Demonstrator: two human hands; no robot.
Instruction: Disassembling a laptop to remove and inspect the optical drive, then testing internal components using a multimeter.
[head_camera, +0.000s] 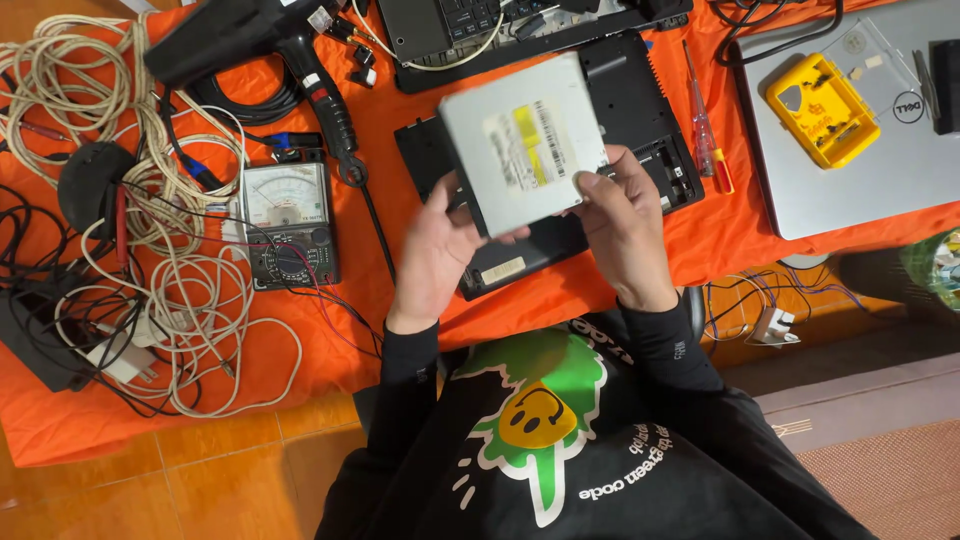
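I hold the grey optical drive (523, 143) in both hands above the open laptop base (640, 130): my left hand (437, 250) grips its seven o'clock corner, my right hand (622, 215) its four o'clock edge, label up.

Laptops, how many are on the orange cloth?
3: a silver closed laptop at right, a black upside-down one under the hands, and a black open one at top; others may be hidden.

Optical drives: one (525, 145), held in two hands
Hands: two (437, 255) (625, 225)
Multimeters: one (288, 222)
Screwdrivers: one (706, 135)
Yellow trays: one (822, 108)
Silver laptops: one (860, 170)
Hot-air guns: one (255, 40)
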